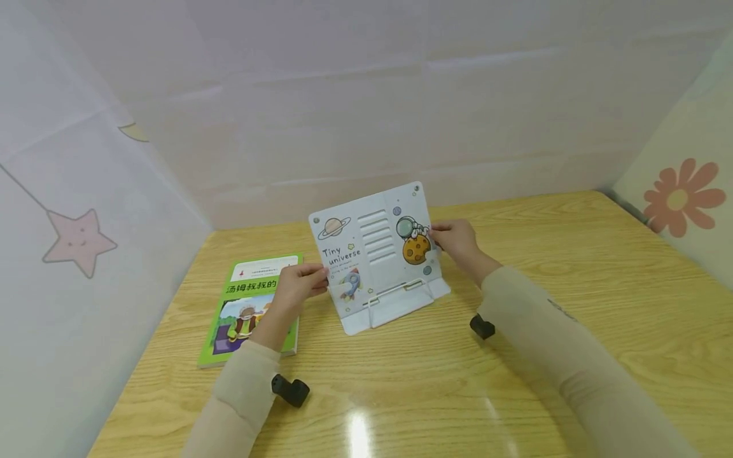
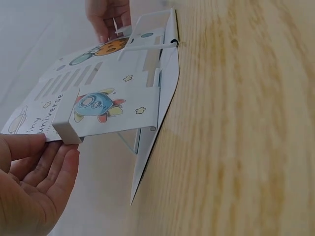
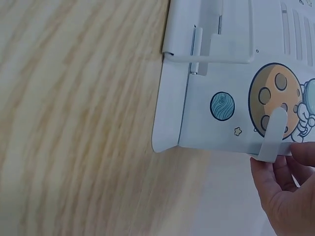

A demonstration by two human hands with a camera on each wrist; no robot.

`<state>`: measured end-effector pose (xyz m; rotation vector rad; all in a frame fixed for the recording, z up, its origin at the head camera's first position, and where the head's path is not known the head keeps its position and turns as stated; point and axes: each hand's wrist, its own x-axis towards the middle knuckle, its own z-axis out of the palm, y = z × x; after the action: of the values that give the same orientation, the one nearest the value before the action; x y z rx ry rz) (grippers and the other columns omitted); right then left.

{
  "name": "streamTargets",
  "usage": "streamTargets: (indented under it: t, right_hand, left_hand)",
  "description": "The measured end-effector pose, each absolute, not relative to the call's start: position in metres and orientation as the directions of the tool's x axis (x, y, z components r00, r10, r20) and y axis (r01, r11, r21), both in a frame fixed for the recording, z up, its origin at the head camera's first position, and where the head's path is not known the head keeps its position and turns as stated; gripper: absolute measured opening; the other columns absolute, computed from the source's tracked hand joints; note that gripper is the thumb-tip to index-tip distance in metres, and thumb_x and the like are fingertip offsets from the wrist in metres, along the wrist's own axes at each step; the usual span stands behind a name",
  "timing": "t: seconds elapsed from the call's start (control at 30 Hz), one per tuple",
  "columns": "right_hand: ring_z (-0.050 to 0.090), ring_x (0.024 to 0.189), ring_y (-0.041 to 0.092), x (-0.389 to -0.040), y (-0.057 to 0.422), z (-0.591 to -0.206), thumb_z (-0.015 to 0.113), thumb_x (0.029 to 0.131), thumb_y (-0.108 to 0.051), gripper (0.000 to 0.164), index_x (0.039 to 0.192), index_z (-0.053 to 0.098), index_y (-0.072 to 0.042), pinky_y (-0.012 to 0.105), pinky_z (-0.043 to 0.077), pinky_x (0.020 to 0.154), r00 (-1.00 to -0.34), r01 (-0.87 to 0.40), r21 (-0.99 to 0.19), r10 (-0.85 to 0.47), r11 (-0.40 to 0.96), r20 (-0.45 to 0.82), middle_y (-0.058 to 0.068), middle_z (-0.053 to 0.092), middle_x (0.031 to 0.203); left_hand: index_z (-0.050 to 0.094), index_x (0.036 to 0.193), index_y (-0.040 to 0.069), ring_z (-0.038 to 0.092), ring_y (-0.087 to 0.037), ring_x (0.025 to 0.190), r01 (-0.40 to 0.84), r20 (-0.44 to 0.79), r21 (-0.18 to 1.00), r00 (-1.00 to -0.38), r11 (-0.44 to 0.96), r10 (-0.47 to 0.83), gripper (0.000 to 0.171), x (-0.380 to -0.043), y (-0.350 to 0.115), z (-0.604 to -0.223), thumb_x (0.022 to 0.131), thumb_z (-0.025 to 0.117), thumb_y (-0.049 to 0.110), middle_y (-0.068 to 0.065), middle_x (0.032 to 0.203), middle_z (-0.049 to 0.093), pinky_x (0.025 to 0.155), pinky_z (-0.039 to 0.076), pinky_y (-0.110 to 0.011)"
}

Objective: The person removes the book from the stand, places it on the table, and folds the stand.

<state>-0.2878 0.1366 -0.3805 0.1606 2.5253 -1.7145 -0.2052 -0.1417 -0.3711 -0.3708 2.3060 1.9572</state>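
Observation:
A white book stand (image 1: 378, 251) printed with planets, a rocket and the words "Tiny universe" stands tilted back on the table. My left hand (image 1: 299, 285) pinches its left edge; in the left wrist view the thumb (image 2: 29, 145) lies on the front and the other fingers go behind. On the right edge, beside the astronaut picture, my right hand (image 1: 456, 240) pinches the panel the same way. A white side clip (image 3: 274, 135) sits next to those fingers. Along the bottom runs a ledge with a white wire page holder (image 1: 401, 299) in front.
A green picture book (image 1: 246, 312) lies flat on the wooden table (image 1: 401, 394) at the left, partly hidden by my left arm. Pale cloth walls (image 1: 343, 114) enclose the table at the back and sides. Each sleeve has a small black device (image 1: 482, 326) at the wrist.

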Motion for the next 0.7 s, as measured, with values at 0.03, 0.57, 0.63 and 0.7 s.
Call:
streamTargets:
  t: [0.03, 0.57, 0.63, 0.7]
  right_hand:
    - [0.052, 0.096, 0.028, -0.288, 0.136, -0.38, 0.051, 0.085, -0.009, 0.031, 0.113, 0.053, 0.006, 0.031, 0.045, 0.079, -0.992, 0.126, -0.916, 0.036, 0.381, -0.121, 0.02, 0.052, 0.112]
    - [0.052, 0.095, 0.029, -0.3, 0.122, -0.375, 0.054, 0.082, -0.008, 0.025, 0.103, 0.059, 0.005, 0.033, 0.046, 0.077, -0.998, 0.057, -0.844, 0.05, 0.534, -0.035, 0.019, 0.056, 0.106]
    - [0.053, 0.094, 0.028, -0.302, 0.12, -0.375, 0.055, 0.082, -0.008, 0.024, 0.103, 0.059, 0.004, 0.032, 0.046, 0.076, -0.997, 0.071, -0.845, 0.057, 0.53, -0.048, 0.018, 0.056, 0.106]
    - [0.052, 0.094, 0.027, -0.304, 0.118, -0.374, 0.054, 0.083, -0.008, 0.025, 0.104, 0.059, 0.004, 0.032, 0.046, 0.077, -0.996, 0.084, -0.844, 0.061, 0.53, -0.061, 0.018, 0.056, 0.106]
  left_hand:
    - [0.059, 0.1, -0.004, 0.059, -0.017, 0.075, -0.241, -0.225, 0.959, -0.967, 0.149, -0.117, 0.02, -0.204, -0.142, -0.371, 0.082, 0.057, 0.006, -0.015, 0.094, 0.059, 0.07, 0.049, -0.028]
    - [0.059, 0.095, -0.01, 0.061, -0.022, 0.076, -0.185, -0.188, 0.967, -0.982, 0.174, 0.0, 0.019, -0.187, -0.137, -0.368, 0.082, 0.057, 0.004, -0.018, 0.09, 0.061, 0.072, 0.048, -0.035]
    - [0.059, 0.094, -0.01, 0.061, -0.022, 0.076, -0.176, -0.181, 0.969, -0.983, 0.173, 0.013, 0.018, -0.185, -0.136, -0.368, 0.082, 0.057, 0.003, -0.018, 0.09, 0.061, 0.072, 0.048, -0.036]
    - [0.06, 0.093, -0.01, 0.061, -0.022, 0.076, -0.168, -0.175, 0.969, -0.984, 0.179, 0.023, 0.018, -0.183, -0.135, -0.368, 0.082, 0.058, 0.004, -0.017, 0.089, 0.062, 0.071, 0.049, -0.036]
